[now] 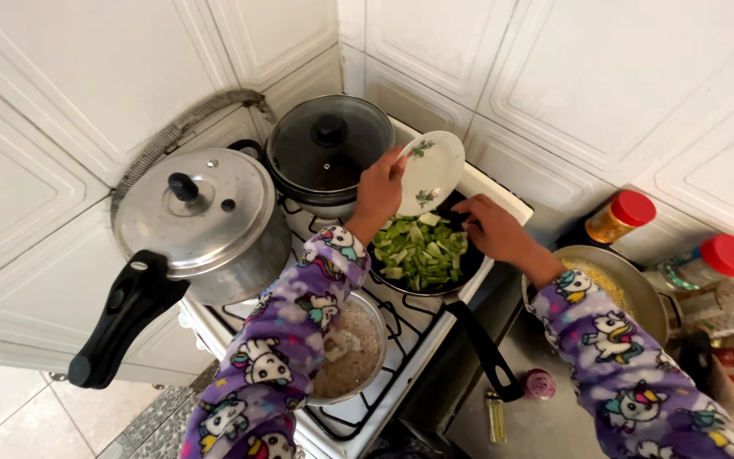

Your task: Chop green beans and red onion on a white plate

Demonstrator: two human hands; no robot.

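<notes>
My left hand (pixel 380 191) holds a small white plate (pixel 431 170) with a flower print, tilted over a black frying pan (pixel 465 270). The pan sits on a white gas stove (pixel 401 327) and holds chopped green vegetables (pixel 420 248). My right hand (pixel 490 228) hovers over the pan's right side, fingers close to the vegetables; whether it holds anything is hidden. Both arms wear purple sleeves with a cartoon print.
A pressure cooker (pixel 193 225) with a long black handle stands at the stove's left. A pot with a glass lid (pixel 329 153) sits at the back, and a small pot of brownish liquid (pixel 352 350) at the front. On the right, a metal bowl (pixel 630 289) and red-capped jars (pixel 622 217).
</notes>
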